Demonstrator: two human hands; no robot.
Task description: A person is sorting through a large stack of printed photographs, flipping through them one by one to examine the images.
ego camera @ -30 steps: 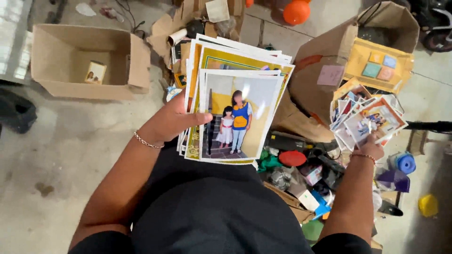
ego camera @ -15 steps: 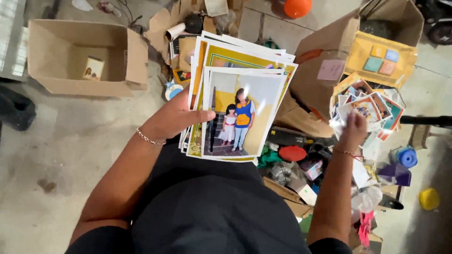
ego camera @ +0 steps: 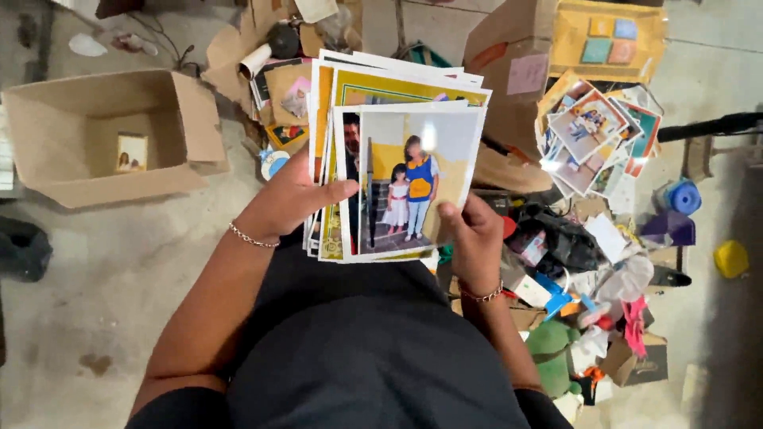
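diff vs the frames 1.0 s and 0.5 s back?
The right hand let go of its small photos, now a pile on the clutter at right, and moved left to grip the top photo at its lower right edge. The left hand holds the stack as before; the box unchanged.

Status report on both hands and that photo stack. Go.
Left hand grips photo stack from its left edge. Right hand pinches top photo at lower right corner. Loose photo pile lies on clutter to the right; open cardboard box left.

My top photo [ego camera: 413, 187] has yellow wall, white border; brown cardboard box [ego camera: 111, 135], blue cup [ego camera: 682, 196], yellow lid [ego camera: 730, 258].
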